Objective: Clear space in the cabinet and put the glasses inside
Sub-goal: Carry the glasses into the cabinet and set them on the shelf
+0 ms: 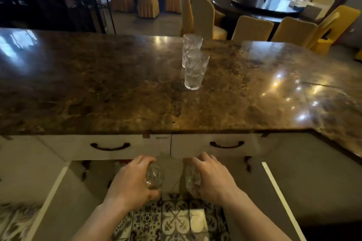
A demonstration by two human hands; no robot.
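Four clear textured glasses in all. Two stand upright, long axis vertical and mouths up, on the brown marble bench (98, 84) at upper centre of the frame: the near glass (195, 71) partly covers the far glass (191, 47) behind it, and whether they touch cannot be told. The bench is bare around them on every side, with wide room to left and right. Two more are held low at bottom centre, tilted with bases toward the viewer: one glass (153, 178) in the left hand (131, 184), fingers (144, 159) curled over its top, thumb below; one glass (193, 179) in the right hand (213, 178), fingers wrapped around it. Both sit before the open cabinet, between its two doors swung out at lower left (58, 201) and lower right (284, 201), under two drawers with dark handles (110, 146). Patterned floor tiles (176, 219) lie below.
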